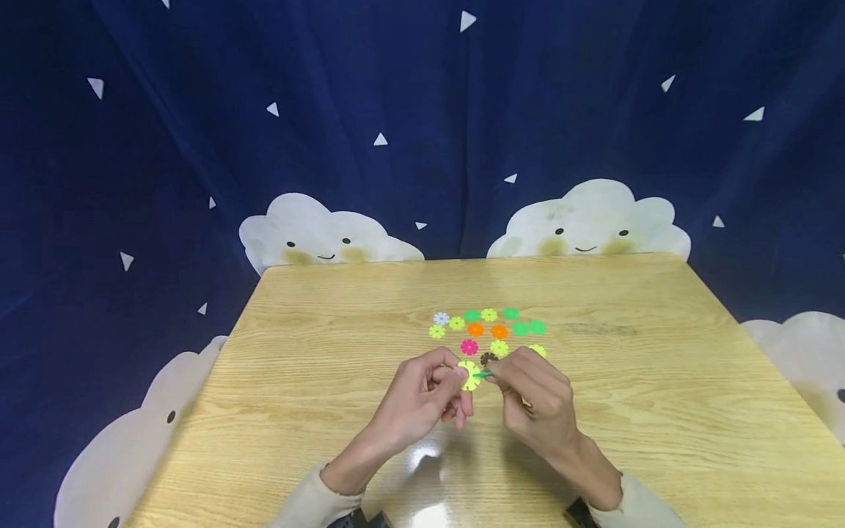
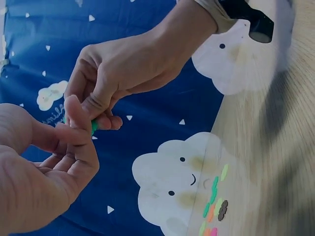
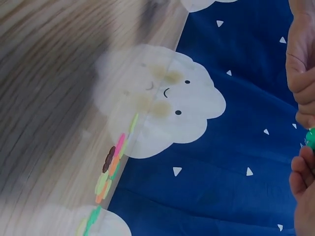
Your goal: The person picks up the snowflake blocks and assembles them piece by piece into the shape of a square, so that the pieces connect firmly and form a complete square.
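Observation:
In the head view my left hand (image 1: 425,392) pinches a yellow notched disc (image 1: 469,375) between thumb and forefinger, face toward me. A green notched disc (image 1: 484,374), seen edge-on, is pinched by my right hand (image 1: 541,392) and meets the yellow disc near its middle. Both hands are raised over the table. In the left wrist view the green disc (image 2: 94,127) shows between the fingertips, while the left hand's fingers hide the yellow one. At the edge of the right wrist view, green (image 3: 310,138) peeks out between the hands.
Beyond the hands on the wooden table (image 1: 317,337) lie several loose notched discs, among them a pink one (image 1: 469,347), an orange one (image 1: 499,331), a light blue one (image 1: 441,318) and a dark brown one (image 1: 488,358). A dark blue curtain (image 1: 422,95) with clouds surrounds the table.

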`<state>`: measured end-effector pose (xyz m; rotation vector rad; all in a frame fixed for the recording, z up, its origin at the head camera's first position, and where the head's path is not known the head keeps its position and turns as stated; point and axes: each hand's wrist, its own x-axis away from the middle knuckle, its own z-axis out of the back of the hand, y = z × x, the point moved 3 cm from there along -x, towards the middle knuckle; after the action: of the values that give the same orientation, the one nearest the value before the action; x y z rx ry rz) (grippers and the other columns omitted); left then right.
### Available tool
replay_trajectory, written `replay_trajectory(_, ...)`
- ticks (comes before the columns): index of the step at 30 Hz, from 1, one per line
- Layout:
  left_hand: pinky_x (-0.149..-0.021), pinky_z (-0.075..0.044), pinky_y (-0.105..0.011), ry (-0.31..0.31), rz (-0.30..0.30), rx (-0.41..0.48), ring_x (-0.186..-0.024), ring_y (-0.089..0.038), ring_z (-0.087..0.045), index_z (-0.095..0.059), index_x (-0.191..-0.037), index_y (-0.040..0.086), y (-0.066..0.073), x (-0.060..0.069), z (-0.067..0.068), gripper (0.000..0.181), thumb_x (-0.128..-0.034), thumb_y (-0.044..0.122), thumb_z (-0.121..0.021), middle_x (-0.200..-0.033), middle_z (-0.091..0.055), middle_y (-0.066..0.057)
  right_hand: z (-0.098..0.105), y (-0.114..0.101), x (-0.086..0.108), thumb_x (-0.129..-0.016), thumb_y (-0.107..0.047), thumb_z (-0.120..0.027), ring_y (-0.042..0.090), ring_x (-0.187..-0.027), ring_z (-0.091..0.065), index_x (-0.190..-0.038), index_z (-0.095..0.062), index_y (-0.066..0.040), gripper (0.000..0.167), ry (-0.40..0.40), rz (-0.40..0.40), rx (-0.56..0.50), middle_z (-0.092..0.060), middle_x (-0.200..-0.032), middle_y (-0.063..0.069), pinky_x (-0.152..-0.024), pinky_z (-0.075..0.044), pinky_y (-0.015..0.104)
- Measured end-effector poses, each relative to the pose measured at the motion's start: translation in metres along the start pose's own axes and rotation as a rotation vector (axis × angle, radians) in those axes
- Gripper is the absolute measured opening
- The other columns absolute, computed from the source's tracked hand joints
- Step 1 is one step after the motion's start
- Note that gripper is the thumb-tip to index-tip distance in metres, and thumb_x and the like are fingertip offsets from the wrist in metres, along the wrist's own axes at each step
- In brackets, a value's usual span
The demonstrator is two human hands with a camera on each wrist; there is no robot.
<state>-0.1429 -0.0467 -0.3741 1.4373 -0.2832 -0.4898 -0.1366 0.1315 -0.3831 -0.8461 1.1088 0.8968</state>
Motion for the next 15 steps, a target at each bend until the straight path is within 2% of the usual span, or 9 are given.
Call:
replay_trajectory(4, -0.053, -0.046, -0.02, -0.019, 0.007, -0.006, -0.054, -0.013, -0.061, -0.06, -0.098, 0.002, -0.002, 0.002, 0.001, 0.017, -0.1088, 0.012, -0.052, -0.073, -0.074, -0.008, 0.001, -0.001, 0.001, -0.106, -0.006, -0.057, 0.011, -0.061, -0.051, -0.083, -0.073, 0.002, 0.029, -0.045, -0.013, -0.02, -0.067, -0.072, 0.005, -0.059, -0.042, 0.014)
replay_trajectory(7, -0.054, -0.048, -0.021, -0.005, 0.012, -0.042, -0.056, -0.014, -0.063, -0.061, -0.1, 0.004, -0.005, 0.004, 0.002, 0.016, -0.1082, 0.014, -0.052, -0.074, -0.074, -0.005, 0.001, -0.001, 0.002, -0.107, -0.01, -0.056, 0.01, -0.063, -0.051, -0.085, -0.072, -0.001, 0.028, -0.096, -0.035, -0.04, -0.066, -0.074, 0.003, -0.062, -0.042, 0.014)
replay_trajectory(11, -0.054, -0.047, -0.021, 0.017, 0.008, -0.106, -0.059, -0.015, -0.067, -0.062, -0.115, 0.007, -0.011, 0.006, 0.003, 0.014, -0.1076, 0.015, -0.053, -0.082, -0.076, -0.006, 0.001, -0.001, 0.007, -0.107, -0.014, -0.058, 0.011, -0.068, -0.054, -0.09, -0.071, -0.003, 0.024, -0.19, -0.079, -0.045, -0.068, -0.08, 0.001, -0.069, -0.045, 0.015)
replay_trajectory(15, -0.056, -0.044, -0.02, 0.018, -0.014, -0.19, -0.061, -0.013, -0.069, -0.061, -0.128, 0.018, -0.015, 0.008, 0.002, 0.022, -0.1063, 0.019, -0.059, -0.088, -0.076, -0.001, 0.0, -0.001, 0.013, -0.108, -0.017, -0.057, 0.011, -0.071, -0.056, -0.095, -0.073, -0.005, 0.023, -0.294, -0.135, -0.03, -0.069, -0.083, 0.0, -0.077, -0.047, 0.016)
